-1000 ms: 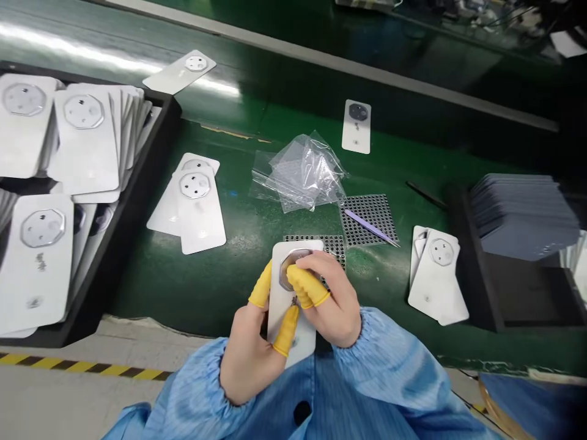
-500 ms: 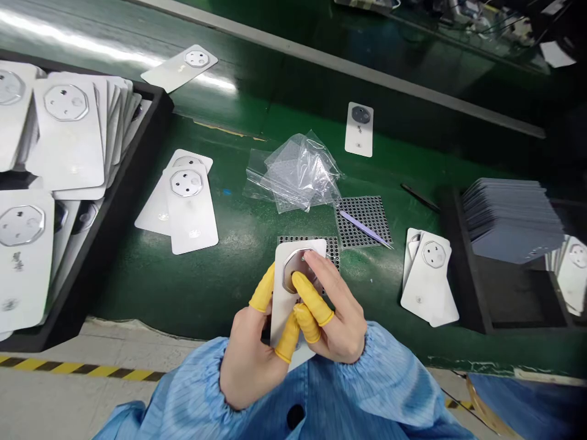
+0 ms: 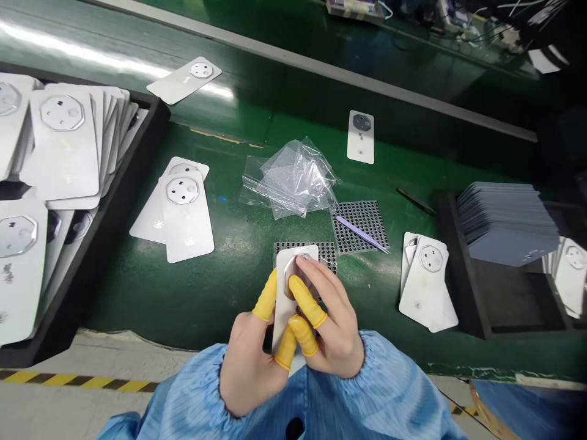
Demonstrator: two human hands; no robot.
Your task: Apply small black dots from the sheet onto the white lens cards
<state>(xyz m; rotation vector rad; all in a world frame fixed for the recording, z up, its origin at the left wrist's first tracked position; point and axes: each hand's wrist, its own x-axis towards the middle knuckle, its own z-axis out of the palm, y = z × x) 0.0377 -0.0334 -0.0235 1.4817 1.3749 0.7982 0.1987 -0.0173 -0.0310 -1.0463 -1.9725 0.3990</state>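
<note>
A white phone back cover (image 3: 285,310) with an octagonal camera ring is held upright and tilted in front of me. My left hand (image 3: 251,357) grips its left edge and lower part, with yellow finger cots on finger and thumb. Across the cover's face, my right hand (image 3: 337,336) presses a yellow-cotted finger into the camera ring, while bare fingertips touch the ring's top. Its other cotted digit meets my left thumb low on the cover. Behind the cover lies a sheet of black dots (image 3: 328,249), partly hidden. Purple tweezers (image 3: 362,233) rest on a second dotted sheet (image 3: 373,214).
On the left stands a black tray (image 3: 137,162) full of white covers, with two overlapping covers (image 3: 189,217) beside it. Clear plastic bags (image 3: 293,177) lie mid-table. At right are a small pile of covers (image 3: 424,281) and a black tray (image 3: 518,305) holding grey sheets (image 3: 509,214).
The held cover has turned slightly, so its face looks narrower. Both hands keep their hold on it. The whole view has shifted a little.
</note>
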